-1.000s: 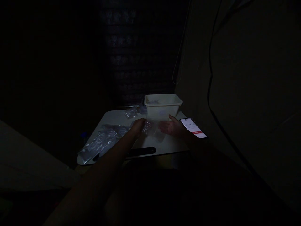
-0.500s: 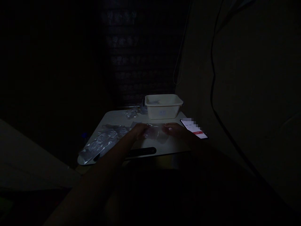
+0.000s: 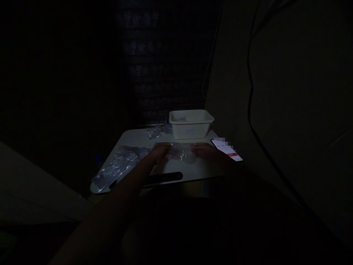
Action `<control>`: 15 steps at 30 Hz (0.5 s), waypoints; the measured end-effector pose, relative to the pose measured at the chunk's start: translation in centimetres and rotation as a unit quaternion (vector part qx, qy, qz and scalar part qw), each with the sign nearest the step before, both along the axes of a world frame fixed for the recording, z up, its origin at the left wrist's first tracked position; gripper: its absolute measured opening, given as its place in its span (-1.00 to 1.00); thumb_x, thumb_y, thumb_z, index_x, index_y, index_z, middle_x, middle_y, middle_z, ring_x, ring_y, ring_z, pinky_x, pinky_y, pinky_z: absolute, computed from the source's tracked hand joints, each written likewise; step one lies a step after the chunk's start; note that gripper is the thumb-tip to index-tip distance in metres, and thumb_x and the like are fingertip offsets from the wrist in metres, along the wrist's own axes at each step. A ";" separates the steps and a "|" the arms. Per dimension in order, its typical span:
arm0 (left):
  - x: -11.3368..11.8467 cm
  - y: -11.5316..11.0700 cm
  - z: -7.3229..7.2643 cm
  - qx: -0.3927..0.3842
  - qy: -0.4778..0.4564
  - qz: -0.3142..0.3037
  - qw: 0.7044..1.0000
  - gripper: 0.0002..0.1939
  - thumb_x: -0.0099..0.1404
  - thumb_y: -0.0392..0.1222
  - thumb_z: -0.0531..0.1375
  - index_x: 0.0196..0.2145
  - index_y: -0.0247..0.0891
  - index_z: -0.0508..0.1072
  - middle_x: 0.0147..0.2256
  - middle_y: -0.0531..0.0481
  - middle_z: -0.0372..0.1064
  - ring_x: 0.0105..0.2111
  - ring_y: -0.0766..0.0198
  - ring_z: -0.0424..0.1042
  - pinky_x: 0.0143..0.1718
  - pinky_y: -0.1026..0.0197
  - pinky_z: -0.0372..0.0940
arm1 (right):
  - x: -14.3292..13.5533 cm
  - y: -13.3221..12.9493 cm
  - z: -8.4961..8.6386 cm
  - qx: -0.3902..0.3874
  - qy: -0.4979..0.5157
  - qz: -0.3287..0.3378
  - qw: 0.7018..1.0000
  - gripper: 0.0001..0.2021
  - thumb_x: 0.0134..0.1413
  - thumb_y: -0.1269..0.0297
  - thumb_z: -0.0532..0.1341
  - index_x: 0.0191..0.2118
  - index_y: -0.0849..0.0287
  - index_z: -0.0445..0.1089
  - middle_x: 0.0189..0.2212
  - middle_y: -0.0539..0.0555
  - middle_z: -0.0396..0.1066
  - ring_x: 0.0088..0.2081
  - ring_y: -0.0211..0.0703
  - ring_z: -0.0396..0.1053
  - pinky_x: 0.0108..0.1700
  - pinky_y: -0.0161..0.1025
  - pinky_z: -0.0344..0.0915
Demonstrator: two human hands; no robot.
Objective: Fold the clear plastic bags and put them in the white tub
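A clear plastic bag (image 3: 181, 152) stretches between my two hands, just above the middle of the white table (image 3: 165, 169). My left hand (image 3: 162, 151) is closed on its left side. At the opposite side, my right hand (image 3: 203, 150) pinches the plastic, thumb and fingers together. Beside my left forearm lies a spread of crumpled clear plastic bags (image 3: 121, 163). Dim light hides whether anything is inside the held bag.
A white plastic tub (image 3: 191, 130) with some clear plastic in it stands at the back. Left of it is a small heap of clear plastic (image 3: 153, 132). A lit phone (image 3: 228, 149) lies at the right edge. A black slot (image 3: 165, 178) runs along the table's front.
My left hand has shifted slightly left, and the bag is drawn wider and flatter between my hands. My right hand has barely moved.
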State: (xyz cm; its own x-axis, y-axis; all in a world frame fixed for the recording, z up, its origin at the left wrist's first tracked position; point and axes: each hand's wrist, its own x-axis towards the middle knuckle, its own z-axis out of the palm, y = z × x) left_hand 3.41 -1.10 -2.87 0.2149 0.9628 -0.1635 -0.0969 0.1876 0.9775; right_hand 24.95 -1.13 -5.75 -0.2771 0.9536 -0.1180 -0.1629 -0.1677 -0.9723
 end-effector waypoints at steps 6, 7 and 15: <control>0.1 -0.4 0.6 -0.004 0.017 -0.028 0.999 -0.82 -0.05 -0.45 0.01 -0.49 -0.34 0.36 -0.68 0.11 0.23 -0.69 0.47 0.22 -0.66 0.43 0.12 | -0.2 -0.7 1.1 -0.047 0.073 -0.006 0.996 -0.81 -0.18 0.59 0.07 -0.39 0.26 0.33 -0.63 -0.02 0.35 -0.57 -0.40 0.31 -0.46 -0.43 0.27; 0.2 -0.5 0.7 -0.006 0.020 -0.027 0.999 -0.80 -0.06 -0.47 0.00 -0.48 -0.34 0.36 -0.69 0.12 0.22 -0.70 0.48 0.21 -0.67 0.44 0.11 | -0.2 -0.7 1.1 -0.048 0.077 -0.010 0.996 -0.81 -0.18 0.60 0.07 -0.40 0.26 0.34 -0.63 -0.01 0.35 -0.57 -0.40 0.31 -0.45 -0.43 0.27; 0.2 -0.6 0.7 -0.014 0.064 -0.015 0.998 -0.80 -0.10 -0.50 -0.05 -0.63 -0.35 0.33 -0.70 0.09 0.22 -0.73 0.49 0.18 -0.71 0.44 0.05 | 0.5 -0.4 0.0 0.031 0.008 0.005 0.999 -0.85 -0.22 0.57 0.12 -0.48 0.22 0.35 -0.52 0.02 0.38 -0.49 -0.35 0.33 -0.37 -0.38 0.27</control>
